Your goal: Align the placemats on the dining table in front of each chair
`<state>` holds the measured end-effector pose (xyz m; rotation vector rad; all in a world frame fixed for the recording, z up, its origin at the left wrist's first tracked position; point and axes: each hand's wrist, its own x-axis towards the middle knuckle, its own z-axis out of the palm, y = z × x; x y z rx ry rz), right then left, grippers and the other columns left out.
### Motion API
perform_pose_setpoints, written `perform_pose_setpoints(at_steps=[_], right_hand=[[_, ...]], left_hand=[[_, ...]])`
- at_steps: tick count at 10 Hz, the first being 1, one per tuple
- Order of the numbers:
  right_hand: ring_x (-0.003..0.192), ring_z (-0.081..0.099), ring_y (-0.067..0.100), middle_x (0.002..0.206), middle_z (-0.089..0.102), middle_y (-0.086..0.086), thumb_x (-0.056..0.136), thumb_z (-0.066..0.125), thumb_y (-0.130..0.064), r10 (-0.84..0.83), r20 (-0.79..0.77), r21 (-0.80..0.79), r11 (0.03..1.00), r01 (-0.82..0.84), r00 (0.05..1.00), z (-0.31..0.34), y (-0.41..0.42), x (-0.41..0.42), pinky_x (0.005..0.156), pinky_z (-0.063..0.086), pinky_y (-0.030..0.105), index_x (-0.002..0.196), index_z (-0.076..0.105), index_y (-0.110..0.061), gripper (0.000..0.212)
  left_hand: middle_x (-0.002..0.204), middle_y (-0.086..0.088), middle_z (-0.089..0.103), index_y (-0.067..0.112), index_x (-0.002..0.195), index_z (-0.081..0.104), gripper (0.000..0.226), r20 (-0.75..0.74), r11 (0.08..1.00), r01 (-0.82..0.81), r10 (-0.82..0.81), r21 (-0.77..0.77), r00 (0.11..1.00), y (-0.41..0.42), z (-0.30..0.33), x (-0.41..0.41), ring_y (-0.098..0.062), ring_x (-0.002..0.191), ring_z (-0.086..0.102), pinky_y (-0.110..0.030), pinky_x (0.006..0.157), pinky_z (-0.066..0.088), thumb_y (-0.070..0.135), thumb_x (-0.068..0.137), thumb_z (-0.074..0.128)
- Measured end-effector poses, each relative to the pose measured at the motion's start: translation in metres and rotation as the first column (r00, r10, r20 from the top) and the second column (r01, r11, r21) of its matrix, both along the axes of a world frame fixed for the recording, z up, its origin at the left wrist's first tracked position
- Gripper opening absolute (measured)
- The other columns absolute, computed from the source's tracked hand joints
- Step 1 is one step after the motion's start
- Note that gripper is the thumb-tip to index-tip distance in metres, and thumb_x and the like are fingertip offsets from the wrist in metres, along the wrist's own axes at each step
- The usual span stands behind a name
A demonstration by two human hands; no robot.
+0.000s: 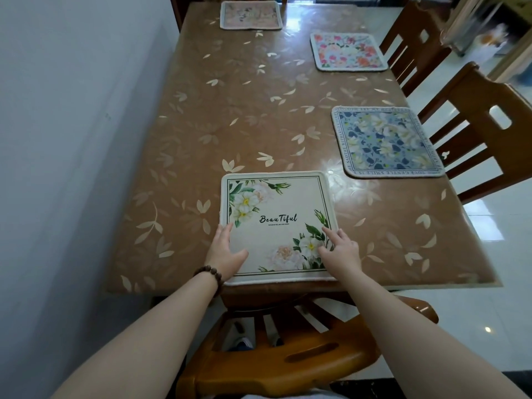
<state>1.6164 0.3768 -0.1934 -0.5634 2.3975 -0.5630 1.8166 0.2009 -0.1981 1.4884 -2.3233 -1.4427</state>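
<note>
A cream placemat [276,208] printed with white flowers and the word "Beautiful" lies at the near edge of the brown leaf-patterned table [230,116]. My left hand [226,254] rests flat on its left lower corner, fingers straight. On the mat's right lower part my right hand [341,249] touches it with extended fingers. A blue floral placemat [385,142] sits at the right edge before a chair. Further back on the right lies a pink floral placemat [348,51]. A peach placemat [251,15] lies at the far end.
A wooden chair [288,358] stands directly below me, tucked under the near table edge. Two more wooden chairs [483,122] line the right side. A white wall [72,139] runs along the table's left side. Glossy white floor tiles [489,254] lie to the right.
</note>
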Motion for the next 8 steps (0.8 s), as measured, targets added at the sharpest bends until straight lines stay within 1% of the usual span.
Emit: perform_pose_setpoints(at_steps=[1,2,3,4,5,6,7,8], right_hand=[[0.139,0.014,0.028,0.157,0.017,0.0,0.087,0.046,-0.027,-0.012,0.003,-0.004,1.0,0.012,1.0,0.0,0.002,0.008,0.105,0.03,0.046,0.142,0.034,-0.042,0.058],[0.139,0.014,0.027,0.157,0.017,-0.001,0.087,0.047,-0.027,-0.025,0.012,-0.014,1.0,0.025,1.0,0.001,0.003,0.016,0.105,0.03,0.046,0.142,0.035,-0.041,0.059],[0.14,0.013,0.027,0.157,0.018,0.001,0.088,0.047,-0.025,-0.046,0.02,-0.029,0.998,0.047,0.999,0.002,0.003,0.017,0.108,0.027,0.048,0.143,0.034,-0.04,0.059],[0.14,0.014,0.026,0.156,0.021,0.003,0.089,0.048,-0.026,-0.066,0.013,-0.039,0.997,0.066,0.998,0.004,0.001,0.016,0.108,0.026,0.048,0.145,0.032,-0.036,0.059],[0.14,0.015,0.026,0.155,0.024,0.005,0.089,0.048,-0.027,-0.064,0.016,-0.038,0.997,0.065,0.998,0.004,-0.002,0.013,0.109,0.025,0.047,0.147,0.029,-0.031,0.06],[0.14,0.019,0.028,0.154,0.027,0.006,0.09,0.047,-0.028,-0.058,0.021,-0.019,0.998,0.059,0.998,0.008,-0.005,0.009,0.109,0.025,0.046,0.148,0.027,-0.025,0.061],[0.14,0.022,0.027,0.154,0.027,0.006,0.092,0.046,-0.031,-0.029,-0.023,-0.026,0.999,0.029,0.999,0.011,-0.007,0.002,0.11,0.025,0.044,0.148,0.025,-0.022,0.06],[0.141,0.02,0.025,0.154,0.027,0.006,0.092,0.046,-0.033,-0.001,-0.076,-0.062,0.998,-0.004,0.997,0.022,-0.014,-0.009,0.112,0.023,0.044,0.148,0.023,-0.021,0.062]], left_hand=[[0.16,-0.002,0.006,0.026,0.15,0.019,0.078,0.006,1.0,-0.005,0.005,-0.002,1.0,0.0,0.001,0.005,-0.015,0.145,0.012,-0.026,0.107,0.018,0.022,0.084,0.061],[0.16,-0.002,0.005,0.026,0.15,0.02,0.078,0.004,1.0,-0.011,0.011,0.005,1.0,0.003,0.002,0.009,-0.016,0.144,0.014,-0.023,0.102,0.018,0.021,0.084,0.061],[0.16,-0.002,0.003,0.025,0.15,0.019,0.078,0.026,1.0,0.012,-0.011,-0.013,1.0,0.004,0.001,0.01,-0.016,0.145,0.012,-0.026,0.107,0.019,0.022,0.084,0.061],[0.16,-0.003,0.004,0.023,0.15,0.019,0.076,0.096,0.997,0.061,-0.056,-0.054,0.994,0.002,0.004,0.009,-0.019,0.145,0.013,-0.032,0.111,0.022,0.025,0.085,0.059],[0.16,-0.005,0.009,0.018,0.149,0.025,0.07,0.163,0.99,0.1,-0.082,-0.102,0.983,-0.001,0.006,0.008,-0.021,0.145,0.017,-0.033,0.112,0.024,0.027,0.088,0.056],[0.158,-0.005,0.019,0.015,0.148,0.027,0.067,0.216,0.984,0.139,-0.112,-0.115,0.97,-0.005,0.011,0.005,-0.021,0.143,0.021,-0.036,0.114,0.025,0.03,0.089,0.054],[0.153,-0.004,0.029,0.014,0.147,0.028,0.065,0.216,0.971,0.179,-0.142,-0.16,0.966,-0.007,0.019,-0.002,-0.021,0.139,0.03,-0.037,0.111,0.03,0.033,0.09,0.053],[0.151,-0.003,0.032,0.014,0.147,0.029,0.064,0.203,0.948,0.207,-0.159,-0.242,0.966,-0.014,0.027,-0.014,-0.02,0.138,0.031,-0.036,0.109,0.03,0.034,0.09,0.052]])
